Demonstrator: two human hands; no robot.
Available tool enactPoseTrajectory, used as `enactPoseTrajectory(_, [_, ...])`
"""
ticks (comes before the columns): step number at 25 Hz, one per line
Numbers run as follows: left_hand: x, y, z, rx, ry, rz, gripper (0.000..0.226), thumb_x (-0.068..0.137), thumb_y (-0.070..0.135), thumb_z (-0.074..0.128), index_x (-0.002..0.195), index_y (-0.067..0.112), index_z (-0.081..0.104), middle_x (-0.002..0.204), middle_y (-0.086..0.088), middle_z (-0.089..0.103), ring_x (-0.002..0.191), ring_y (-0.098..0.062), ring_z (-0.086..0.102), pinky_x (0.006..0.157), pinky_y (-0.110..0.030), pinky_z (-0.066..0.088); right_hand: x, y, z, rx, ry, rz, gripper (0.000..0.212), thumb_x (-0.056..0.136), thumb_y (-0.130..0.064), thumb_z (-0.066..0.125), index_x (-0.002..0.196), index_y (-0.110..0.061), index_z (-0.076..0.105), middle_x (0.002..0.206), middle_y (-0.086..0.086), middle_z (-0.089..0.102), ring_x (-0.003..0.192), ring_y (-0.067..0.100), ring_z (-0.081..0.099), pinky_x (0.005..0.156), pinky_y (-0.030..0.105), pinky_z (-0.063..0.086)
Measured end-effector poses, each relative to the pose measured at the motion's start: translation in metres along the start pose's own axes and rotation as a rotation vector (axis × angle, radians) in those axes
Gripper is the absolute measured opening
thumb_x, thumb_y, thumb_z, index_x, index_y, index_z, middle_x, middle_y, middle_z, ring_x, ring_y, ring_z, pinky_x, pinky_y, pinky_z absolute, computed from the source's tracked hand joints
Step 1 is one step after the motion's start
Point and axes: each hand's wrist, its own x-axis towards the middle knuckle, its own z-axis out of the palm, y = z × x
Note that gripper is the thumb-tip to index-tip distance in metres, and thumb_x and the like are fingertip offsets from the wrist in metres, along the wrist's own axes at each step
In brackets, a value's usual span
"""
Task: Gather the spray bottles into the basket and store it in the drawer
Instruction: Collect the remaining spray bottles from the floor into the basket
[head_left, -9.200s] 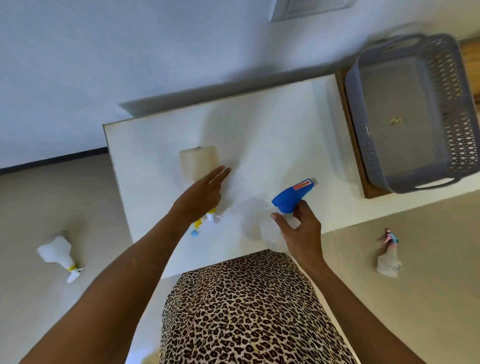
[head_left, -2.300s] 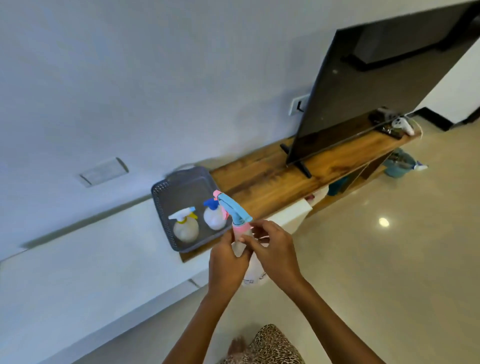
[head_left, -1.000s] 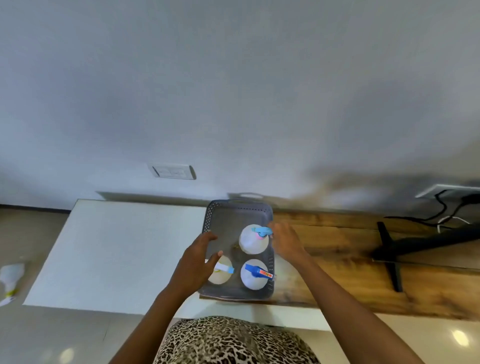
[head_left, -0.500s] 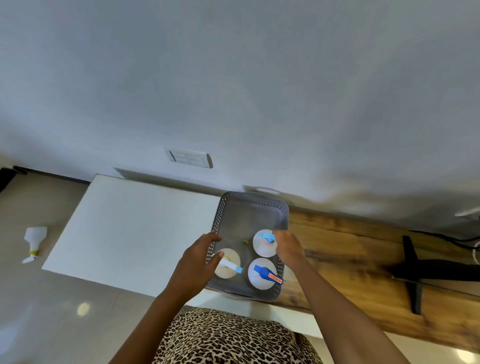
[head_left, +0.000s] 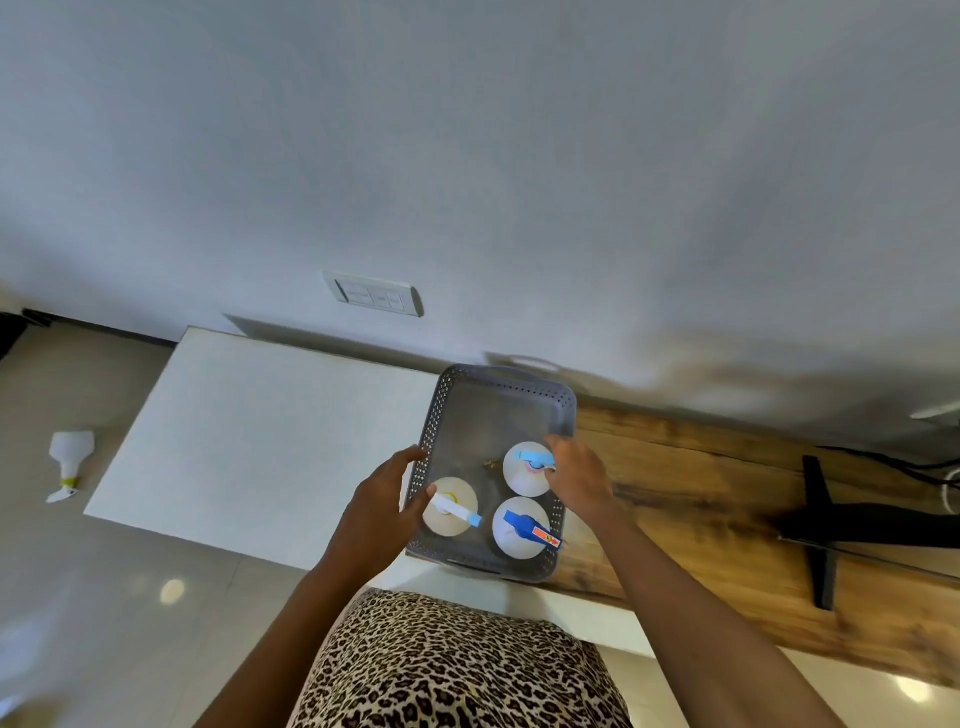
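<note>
The grey basket (head_left: 498, 410) is sitting on the countertop where the white top (head_left: 270, 431) is meeting the wooden shelf (head_left: 727, 499). Three spray bottles are standing upright inside it: a white-and-yellow-headed bottle (head_left: 451, 508), a pale-blue-headed bottle (head_left: 527, 467) and a dark-blue-headed bottle (head_left: 521, 527). The left hand (head_left: 382, 512) is closing its fingers over the basket's left wall. The right hand (head_left: 579, 475) is resting at the right wall, fingers curled; whether they are gripping cannot be told. A fourth bottle (head_left: 70, 460) is lying on the floor, well apart to the left. In my judgement gathering is three parts done; that bottle and the stowing are remaining, and no drawer is showing
</note>
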Motion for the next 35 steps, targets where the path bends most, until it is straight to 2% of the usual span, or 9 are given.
enactPoseTrajectory(5, [-0.007,-0.01,-0.01,-0.026,0.04,-0.027,0.044,0.089,0.024,0.054,0.13,0.018,0.042,0.142,-0.003,0.046,0.128,-0.021,0.045,0.103,-0.035,0.037,-0.012,-0.021,-0.018,0.074,0.086,-0.05,0.043,0.086,-0.019,0.062,0.127,-0.013,0.049,0.121,0.013,0.062,0.106,0.029,0.059,0.082,0.034,0.05])
enactPoseTrajectory(10, [-0.026,-0.036,-0.039,-0.066,0.136,-0.041,0.044,0.089,0.027,0.054,0.131,0.021,0.041,0.142,-0.001,0.045,0.126,-0.02,0.046,0.098,-0.029,0.036,-0.031,-0.091,-0.03,0.216,0.131,-0.176,0.04,0.088,-0.019,0.059,0.126,-0.01,0.051,0.12,0.016,0.063,0.105,0.031,0.06,0.088,0.039,0.05])
enactPoseTrajectory(14, [-0.05,-0.072,-0.083,-0.097,0.224,-0.058,0.045,0.09,0.028,0.053,0.132,0.022,0.04,0.143,0.001,0.044,0.129,-0.019,0.043,0.096,-0.023,0.031,-0.048,-0.173,-0.027,0.31,0.157,-0.312,0.036,0.089,-0.018,0.057,0.124,-0.011,0.053,0.122,0.014,0.061,0.109,0.029,0.058,0.094,0.037,0.046])
enactPoseTrajectory(20, [-0.114,-0.173,-0.178,-0.166,0.367,-0.15,0.045,0.09,0.027,0.052,0.133,0.021,0.039,0.144,0.002,0.042,0.132,-0.017,0.039,0.104,-0.029,0.031,-0.093,-0.336,0.025,0.373,0.18,-0.465,0.032,0.09,-0.025,0.055,0.121,-0.016,0.056,0.126,0.005,0.06,0.117,0.021,0.054,0.1,0.031,0.041])
enactPoseTrajectory(25, [-0.154,-0.255,-0.246,-0.201,0.518,-0.237,0.041,0.089,0.023,0.055,0.128,0.019,0.045,0.139,-0.001,0.049,0.126,-0.017,0.045,0.095,-0.021,0.032,-0.112,-0.45,0.071,0.428,0.137,-0.556,0.031,0.09,-0.022,0.056,0.121,-0.014,0.057,0.125,0.004,0.062,0.116,0.018,0.056,0.1,0.025,0.041])
enactPoseTrajectory(28, [-0.169,-0.295,-0.278,-0.229,0.593,-0.278,0.039,0.088,0.022,0.056,0.126,0.018,0.046,0.135,-0.003,0.052,0.124,-0.017,0.047,0.096,-0.022,0.034,-0.115,-0.517,0.09,0.433,0.087,-0.616,0.031,0.09,-0.022,0.056,0.12,-0.014,0.057,0.125,0.003,0.062,0.116,0.017,0.056,0.098,0.023,0.04])
enactPoseTrajectory(32, [-0.172,-0.348,-0.317,-0.259,0.679,-0.342,0.037,0.088,0.021,0.057,0.124,0.019,0.048,0.127,-0.002,0.057,0.101,-0.003,0.047,0.085,-0.02,0.034,-0.1,-0.593,0.117,0.378,0.005,-0.7,0.03,0.09,-0.022,0.057,0.119,-0.013,0.058,0.123,0.005,0.063,0.113,0.018,0.057,0.094,0.022,0.041])
enactPoseTrajectory(35, [-0.165,-0.4,-0.358,-0.282,0.748,-0.408,0.037,0.087,0.022,0.058,0.123,0.018,0.049,0.12,0.0,0.058,0.092,-0.003,0.046,0.083,-0.021,0.034,-0.077,-0.656,0.143,0.336,-0.054,-0.757,0.029,0.089,-0.02,0.058,0.117,-0.012,0.059,0.12,0.006,0.064,0.111,0.019,0.058,0.092,0.022,0.042])
